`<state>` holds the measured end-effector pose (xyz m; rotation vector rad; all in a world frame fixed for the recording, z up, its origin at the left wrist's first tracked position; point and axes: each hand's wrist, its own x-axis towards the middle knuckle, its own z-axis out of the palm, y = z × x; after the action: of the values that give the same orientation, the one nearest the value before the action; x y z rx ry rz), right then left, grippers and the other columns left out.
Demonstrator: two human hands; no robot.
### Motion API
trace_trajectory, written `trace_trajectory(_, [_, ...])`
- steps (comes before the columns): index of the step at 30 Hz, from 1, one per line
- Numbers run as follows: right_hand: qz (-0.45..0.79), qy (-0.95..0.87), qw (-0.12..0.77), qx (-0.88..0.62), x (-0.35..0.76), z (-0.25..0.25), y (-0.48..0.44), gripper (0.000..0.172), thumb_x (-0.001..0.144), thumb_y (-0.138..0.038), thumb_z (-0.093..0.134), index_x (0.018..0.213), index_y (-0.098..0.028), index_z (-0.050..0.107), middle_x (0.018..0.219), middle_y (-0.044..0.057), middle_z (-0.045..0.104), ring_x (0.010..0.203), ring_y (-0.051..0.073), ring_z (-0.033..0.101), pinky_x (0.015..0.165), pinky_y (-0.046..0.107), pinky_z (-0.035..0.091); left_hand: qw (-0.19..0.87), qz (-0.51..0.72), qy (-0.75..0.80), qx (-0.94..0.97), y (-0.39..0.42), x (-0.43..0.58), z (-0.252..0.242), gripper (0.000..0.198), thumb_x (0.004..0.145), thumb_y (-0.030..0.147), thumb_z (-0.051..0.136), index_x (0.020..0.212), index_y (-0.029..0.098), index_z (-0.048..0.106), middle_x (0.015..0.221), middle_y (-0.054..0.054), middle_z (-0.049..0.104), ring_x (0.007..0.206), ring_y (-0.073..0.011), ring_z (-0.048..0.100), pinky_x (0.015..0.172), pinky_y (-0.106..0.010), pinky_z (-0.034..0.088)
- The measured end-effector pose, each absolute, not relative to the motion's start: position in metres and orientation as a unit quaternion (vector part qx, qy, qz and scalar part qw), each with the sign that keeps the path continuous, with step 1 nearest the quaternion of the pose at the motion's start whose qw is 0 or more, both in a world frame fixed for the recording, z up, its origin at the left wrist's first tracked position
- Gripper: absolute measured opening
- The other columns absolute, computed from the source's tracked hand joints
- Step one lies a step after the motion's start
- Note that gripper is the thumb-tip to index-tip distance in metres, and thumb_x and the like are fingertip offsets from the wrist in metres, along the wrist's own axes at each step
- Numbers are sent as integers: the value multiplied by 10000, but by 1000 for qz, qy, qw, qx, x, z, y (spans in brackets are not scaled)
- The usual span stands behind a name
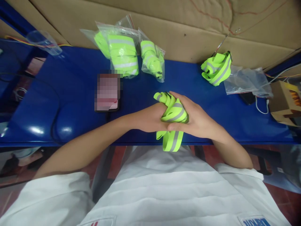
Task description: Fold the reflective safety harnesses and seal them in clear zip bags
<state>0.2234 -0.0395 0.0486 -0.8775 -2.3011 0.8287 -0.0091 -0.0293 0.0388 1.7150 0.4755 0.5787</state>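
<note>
Reflective band [176, 114], yellow-green with a grey stripe, bunched between the left hand [150, 119] and right hand [201, 121] at the near edge of the blue surface [77, 81]; 1 loop hangs below. Right fingers curl closely round the bundle; left fingers are hidden, their opening indeterminable. Beyond: filled clear bags [123, 53], 1 unbagged bundle [217, 77].

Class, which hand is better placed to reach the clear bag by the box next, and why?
Probably the right hand: the bag lies on its side, and the left hand is farther away. Both hands touch the strap.
</note>
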Motion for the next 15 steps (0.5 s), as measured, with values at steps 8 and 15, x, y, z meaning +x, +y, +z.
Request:
trace_trajectory(8, [233,-839,335,-360,218,45,-37,729,1012,-636,757,1627,-285,580,1597,109,627,1453,382,620,1255,580,514,791,244,262,496,-37,-2,36,363,746,306,1007,969,150,767,863,-10,767,789,-149,734,737,-221,613])
trace_trajectory(15, [45,-832,404,-378,226,63,-45,688,1073,-574,681,1708,-453,448,1673,31,552,1601,380,479,1411,546,345,832,210,161,488,-44,6,22,617,743,573,1026,1161,170,820,1193,-148,812,1135,-310,787,988,-395,664])
